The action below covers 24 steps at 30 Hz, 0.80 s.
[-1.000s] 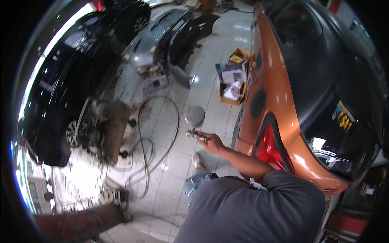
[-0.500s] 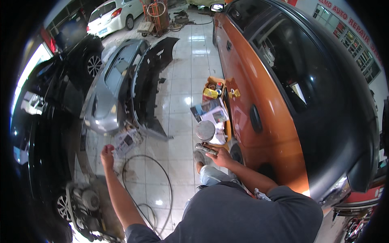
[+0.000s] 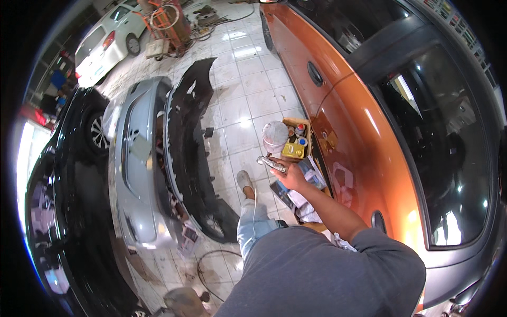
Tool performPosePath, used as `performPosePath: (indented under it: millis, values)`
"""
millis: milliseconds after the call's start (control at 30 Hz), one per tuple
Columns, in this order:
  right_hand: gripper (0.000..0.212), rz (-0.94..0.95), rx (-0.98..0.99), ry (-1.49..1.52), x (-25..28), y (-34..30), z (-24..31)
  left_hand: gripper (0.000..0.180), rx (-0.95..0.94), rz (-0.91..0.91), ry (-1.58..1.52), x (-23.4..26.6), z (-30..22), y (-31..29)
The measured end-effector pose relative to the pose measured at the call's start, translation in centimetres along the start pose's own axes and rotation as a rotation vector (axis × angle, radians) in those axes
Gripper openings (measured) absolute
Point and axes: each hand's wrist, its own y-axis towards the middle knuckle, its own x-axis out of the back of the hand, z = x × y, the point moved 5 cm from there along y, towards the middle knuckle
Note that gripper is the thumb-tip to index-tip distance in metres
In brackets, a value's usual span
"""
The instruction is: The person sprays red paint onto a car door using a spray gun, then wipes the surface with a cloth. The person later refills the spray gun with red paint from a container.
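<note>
Head view. The right hand (image 3: 292, 177) is clamped around the handle of a spray gun (image 3: 273, 158), held above the tiled floor (image 3: 248, 100) just beside the orange car (image 3: 343, 121). The gun's round, pale cup (image 3: 275, 136) sits on top, upright. The left hand is out of the picture, so its state cannot be told.

Packages: one open cardboard box (image 3: 297, 142) stands on the floor against the orange car's side, just beyond the gun. It holds small cans with red, blue and pale lids and one yellow rectangular container; their exact number cannot be told. Loose sheets of paper (image 3: 306, 203) lie on the floor below the hand.

Count of larger items: two detached bumpers lie side by side on the floor, one silver bumper (image 3: 132, 169) and one black bumper (image 3: 190, 142). Three cars show: the orange one on the right, a black car (image 3: 63, 201) on the left, a white car (image 3: 105, 45) at the top left. One orange trolley (image 3: 169, 21) stands near the white car.
</note>
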Motion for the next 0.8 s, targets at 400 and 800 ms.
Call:
performPosePath:
  millis: [400, 800]
  values:
    - [0.049, -0.005, -0.352, 0.113, -6.4, 42.3, -6.3, 0.017, -0.184, -0.878, -0.1, 92.7, -21.9, 29.4]
    - [0.047, -0.085, -0.353, -0.146, 1.1, 87.3, -19.4, 0.016, -0.272, 0.207, -0.579, 95.3, -72.1, 62.6]
